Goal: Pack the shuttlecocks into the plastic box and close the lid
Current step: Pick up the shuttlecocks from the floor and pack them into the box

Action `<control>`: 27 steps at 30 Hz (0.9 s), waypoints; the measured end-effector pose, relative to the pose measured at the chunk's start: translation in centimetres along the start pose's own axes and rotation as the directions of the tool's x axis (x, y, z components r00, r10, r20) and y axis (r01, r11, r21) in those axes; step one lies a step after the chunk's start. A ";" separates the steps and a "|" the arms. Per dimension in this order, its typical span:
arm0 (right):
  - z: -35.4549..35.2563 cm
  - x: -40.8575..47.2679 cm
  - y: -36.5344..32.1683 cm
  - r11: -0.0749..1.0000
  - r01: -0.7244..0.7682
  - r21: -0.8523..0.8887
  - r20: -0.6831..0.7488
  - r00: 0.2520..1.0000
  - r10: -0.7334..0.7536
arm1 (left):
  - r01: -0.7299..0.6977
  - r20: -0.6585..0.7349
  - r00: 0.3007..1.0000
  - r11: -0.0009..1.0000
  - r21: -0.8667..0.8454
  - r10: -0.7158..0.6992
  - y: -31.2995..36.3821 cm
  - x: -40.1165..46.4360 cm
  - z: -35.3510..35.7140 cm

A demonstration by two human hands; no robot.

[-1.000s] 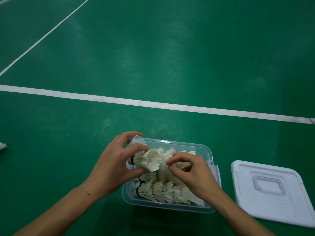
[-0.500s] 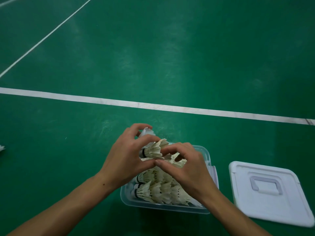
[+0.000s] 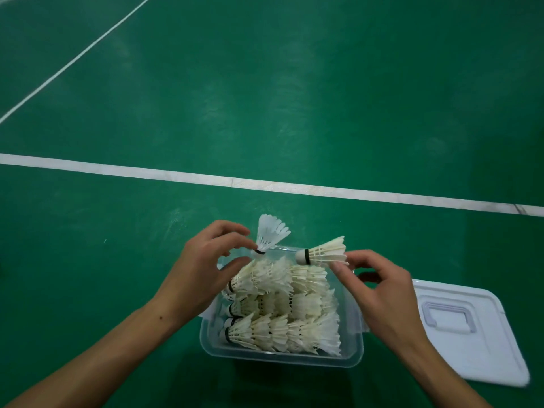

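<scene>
Shuttlecocks (image 3: pixel 282 313) lie in stacked rows inside the clear plastic box (image 3: pixel 279 356) at lower centre of the frame, on the green court floor (image 3: pixel 294 83). Left of centre, the left hand (image 3: pixel 200 275) pinches a white shuttlecock (image 3: pixel 269 234) at its cork end between thumb and forefinger, feathers pointing up, above the box's far rim. To the right, the right hand (image 3: pixel 385 295) pinches a cream shuttlecock (image 3: pixel 323 251) by its feathers, cork pointing left. The white lid (image 3: pixel 471 334) lies flat at lower right, beside the box
</scene>
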State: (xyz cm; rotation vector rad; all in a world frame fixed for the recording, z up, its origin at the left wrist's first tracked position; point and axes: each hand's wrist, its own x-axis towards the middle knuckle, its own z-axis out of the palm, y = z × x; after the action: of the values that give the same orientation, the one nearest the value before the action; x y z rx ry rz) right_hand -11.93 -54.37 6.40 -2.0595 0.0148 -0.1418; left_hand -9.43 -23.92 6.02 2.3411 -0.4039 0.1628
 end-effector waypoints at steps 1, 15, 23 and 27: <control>-0.1 -0.1 0.4 1.000 -0.018 -0.012 0.009 1.000 0.018 | -0.004 0.016 1.000 1.000 0.004 0.004 -0.1 0.0 0.1; 5.1 -0.8 1.5 0.982 -0.054 -0.179 0.175 0.981 0.085 | 0.021 0.015 1.000 0.997 0.072 -0.022 -1.3 -0.7 0.2; 6.2 -0.3 1.1 0.976 -0.098 -0.195 0.288 0.945 0.152 | 0.064 -0.012 0.998 0.994 0.085 -0.063 -2.7 -1.6 -0.3; 4.2 0.2 -0.1 0.969 -0.065 -0.237 0.324 0.935 0.142 | 0.091 -0.038 0.995 0.993 0.068 -0.089 -3.0 -2.4 -1.0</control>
State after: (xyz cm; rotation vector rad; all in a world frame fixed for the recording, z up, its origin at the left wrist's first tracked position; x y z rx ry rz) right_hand -11.23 -50.62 4.52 -2.2774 -0.0759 0.2957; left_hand -10.69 -20.63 4.26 2.4169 -0.2789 0.1763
